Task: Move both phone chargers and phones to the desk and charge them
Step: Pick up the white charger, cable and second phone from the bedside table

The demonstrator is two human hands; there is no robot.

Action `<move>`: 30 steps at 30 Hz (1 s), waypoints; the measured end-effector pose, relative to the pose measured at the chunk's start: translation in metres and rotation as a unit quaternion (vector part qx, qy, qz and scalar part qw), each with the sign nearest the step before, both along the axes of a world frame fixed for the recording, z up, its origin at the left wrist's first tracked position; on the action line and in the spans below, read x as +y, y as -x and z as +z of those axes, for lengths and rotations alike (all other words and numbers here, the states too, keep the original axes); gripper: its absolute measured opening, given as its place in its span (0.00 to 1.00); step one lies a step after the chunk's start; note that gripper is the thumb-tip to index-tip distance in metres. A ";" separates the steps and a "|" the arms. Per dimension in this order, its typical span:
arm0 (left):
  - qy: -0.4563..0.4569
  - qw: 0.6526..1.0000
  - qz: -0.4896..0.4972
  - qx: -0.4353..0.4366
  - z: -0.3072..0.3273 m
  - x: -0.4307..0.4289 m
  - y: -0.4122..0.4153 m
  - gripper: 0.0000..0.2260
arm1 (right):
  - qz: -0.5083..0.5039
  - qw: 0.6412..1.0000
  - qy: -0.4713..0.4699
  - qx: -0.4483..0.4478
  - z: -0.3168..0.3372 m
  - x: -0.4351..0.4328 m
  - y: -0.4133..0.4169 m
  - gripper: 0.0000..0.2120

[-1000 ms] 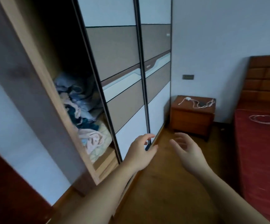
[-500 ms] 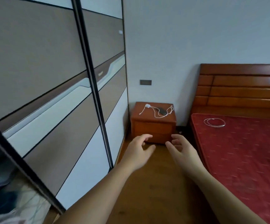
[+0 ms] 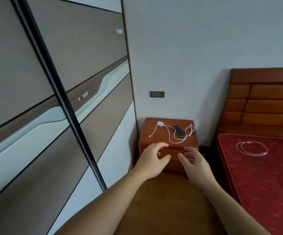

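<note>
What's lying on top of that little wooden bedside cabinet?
On the cabinet lie a dark phone and a white charger with its loose cable. Its drawer contents are hidden.

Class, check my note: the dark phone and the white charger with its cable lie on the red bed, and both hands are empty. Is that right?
Not quite. The head view shows the phone and the charger on the wooden nightstand, not the bed; only a coiled white cable lies there. Left hand and right hand are empty.

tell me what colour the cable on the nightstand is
White: the cable trails across the nightstand, seen in the head view.
</note>
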State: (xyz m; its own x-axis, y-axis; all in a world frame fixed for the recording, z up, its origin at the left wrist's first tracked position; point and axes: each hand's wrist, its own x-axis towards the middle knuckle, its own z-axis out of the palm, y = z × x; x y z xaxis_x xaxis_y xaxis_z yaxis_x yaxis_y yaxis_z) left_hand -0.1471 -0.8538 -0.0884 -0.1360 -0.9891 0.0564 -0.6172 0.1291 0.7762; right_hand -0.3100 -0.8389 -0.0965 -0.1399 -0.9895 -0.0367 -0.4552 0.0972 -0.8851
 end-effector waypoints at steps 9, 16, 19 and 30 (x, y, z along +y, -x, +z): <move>-0.025 1.000 0.014 -0.003 -0.004 -0.181 0.034 0.19 | 0.026 0.999 -0.017 0.040 0.000 -0.197 0.042 0.23; -0.060 0.998 0.014 0.005 -0.048 -0.310 0.049 0.18 | 0.023 0.997 -0.043 0.056 -0.034 -0.332 0.063 0.23; -0.093 0.995 0.017 0.019 -0.083 -0.375 0.053 0.18 | 0.012 0.996 -0.051 0.066 -0.062 -0.398 0.069 0.22; -0.197 0.975 0.097 0.023 -0.186 -0.592 0.066 0.14 | -0.031 0.983 -0.165 0.081 -0.155 -0.602 0.097 0.21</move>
